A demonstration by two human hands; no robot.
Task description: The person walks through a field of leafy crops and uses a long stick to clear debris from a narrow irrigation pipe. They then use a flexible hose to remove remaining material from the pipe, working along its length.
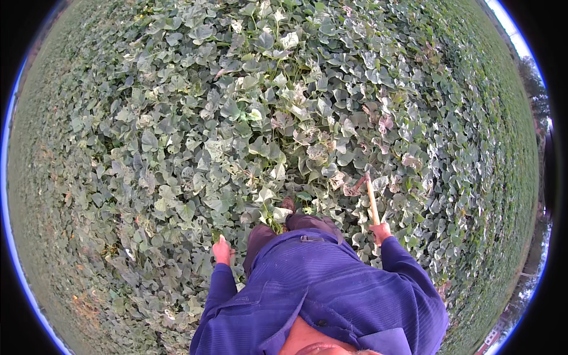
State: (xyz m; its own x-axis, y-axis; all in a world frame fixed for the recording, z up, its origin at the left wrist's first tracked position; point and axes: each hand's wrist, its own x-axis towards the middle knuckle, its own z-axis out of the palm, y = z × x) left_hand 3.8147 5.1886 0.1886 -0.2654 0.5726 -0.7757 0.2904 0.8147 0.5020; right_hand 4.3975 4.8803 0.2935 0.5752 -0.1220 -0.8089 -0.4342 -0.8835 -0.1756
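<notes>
My right hand (380,232) is wrapped round the pale wooden handle of a hoe (372,200), held out in front on my right side. Its reddish-brown, rusty-looking head points left, close over the leaves and partly blending with them. On the other side my left hand (222,251) hangs low beside my thigh, the thumb stretched forward and the fingers loosely apart. I see nothing in it. Broad green leaves of a low vine crop (222,201) surround both hands, some of them pale, holed or browned.
Dense foliage spreads over the ground on every side. My dark trousers (313,222) and a brown shoe (288,204) stand among the leaves, which partly hide my feet. Trees (531,77) and a small building (490,338) show at the right rim.
</notes>
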